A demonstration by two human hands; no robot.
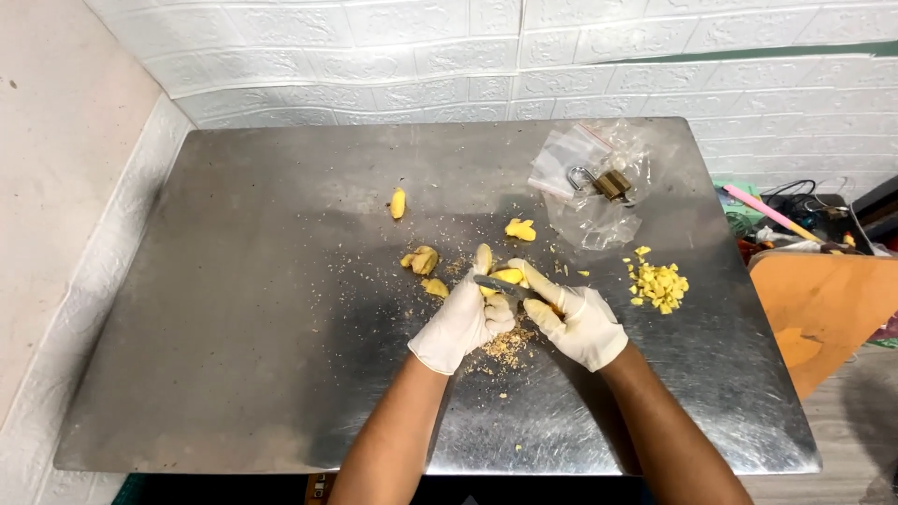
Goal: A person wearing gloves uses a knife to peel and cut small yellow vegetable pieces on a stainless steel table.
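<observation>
Both my hands wear white gloves over a steel table (243, 309). My left hand (465, 320) grips a yellow peeled ginger piece (507, 276). My right hand (578, 323) holds a small knife (496, 283) whose blade lies across that piece. Peel scrapings (510, 346) lie heaped under my hands. Other yellow ginger pieces lie apart: one (398, 202) further back, one (521, 229) behind my hands, and two (422, 260) to the left. A pile of chopped ginger bits (659, 285) sits to the right of my right hand.
A clear plastic bag (585, 182) with a brass padlock (610, 184) on it lies at the table's back right. Off the right edge are an orange-brown board (823, 313), cables and a pink pen-like stick (762, 209). White brick-pattern walls stand behind and to the left.
</observation>
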